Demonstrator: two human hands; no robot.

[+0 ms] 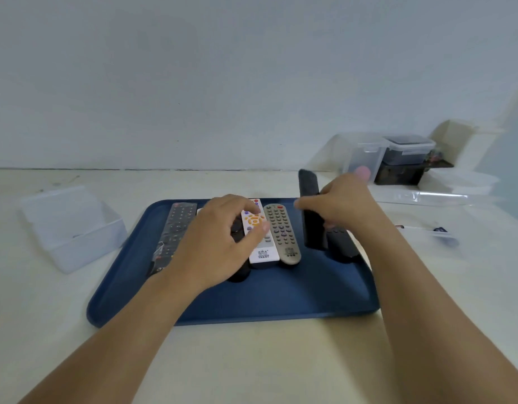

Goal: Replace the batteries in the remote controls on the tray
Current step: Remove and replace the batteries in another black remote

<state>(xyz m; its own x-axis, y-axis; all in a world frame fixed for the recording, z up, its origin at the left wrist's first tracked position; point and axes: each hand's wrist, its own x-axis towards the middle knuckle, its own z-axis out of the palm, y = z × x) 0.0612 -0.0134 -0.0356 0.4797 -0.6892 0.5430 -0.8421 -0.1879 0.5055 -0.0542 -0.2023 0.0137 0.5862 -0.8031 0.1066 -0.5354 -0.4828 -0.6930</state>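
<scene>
Over the blue tray point(281, 298), the right hand point(348, 205) had closed its fingers around a long black remote point(310, 211) and held it tilted up on its edge, its far end raised past the tray's back rim. Just beside that remote, another black remote point(342, 243) lay flat on the tray, partly under the right wrist.

The left hand point(220, 240) rested half curled on the middle of the row, thumb against the side of a white remote point(259, 237) with orange and purple buttons; whether it gripped anything could not be told. A dark remote point(239, 272) showed from under its palm. The white remote carried a small printed label near its lower end, too blurred to read. Touching it on the right lay a grey remote point(282, 231) with a red button at the top and a faint, unreadable logo at the bottom. At the left end of the row lay a black remote in a clear wrapper point(174, 231).

Left of the tray, on the pale table point(252, 360), stood an open clear plastic box point(72, 225). Far right, near the wall, sat stacked clear containers point(406, 156), one with a lid, and a clear packet point(435, 231) lay near the right forearm.
</scene>
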